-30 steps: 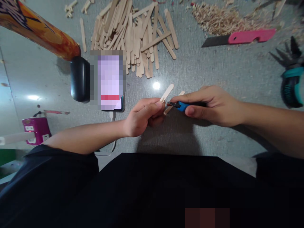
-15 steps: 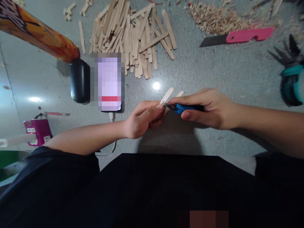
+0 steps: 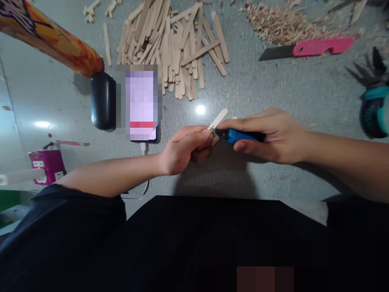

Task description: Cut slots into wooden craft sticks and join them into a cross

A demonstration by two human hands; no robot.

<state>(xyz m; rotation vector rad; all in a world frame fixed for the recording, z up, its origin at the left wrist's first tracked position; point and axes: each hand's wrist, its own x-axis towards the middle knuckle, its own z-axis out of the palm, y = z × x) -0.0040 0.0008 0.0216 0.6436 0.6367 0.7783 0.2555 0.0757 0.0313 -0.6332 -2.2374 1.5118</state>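
Observation:
My left hand [image 3: 185, 149] is closed, pinching a pale wooden craft stick [image 3: 219, 117] that points up and to the right. My right hand [image 3: 269, 134] is closed round blue-handled cutters [image 3: 238, 136]. The cutters' dark jaws sit at the stick, just beyond my left fingertips. A second stick piece shows under the cutters, mostly hidden by them. Both hands hover over the grey floor [image 3: 258, 89].
A heap of craft sticks [image 3: 173, 44] lies at the top centre, with wood shavings [image 3: 279, 24] and a pink-handled knife [image 3: 306, 48] to its right. A phone [image 3: 142, 105] on a cable, a black case [image 3: 102, 101], a teal tool [image 3: 373, 109] and a magenta power strip [image 3: 47, 166] lie around.
The cutters have closed in on the stick. The second stick piece is more hidden under the cutters. Both hands stay almost in place.

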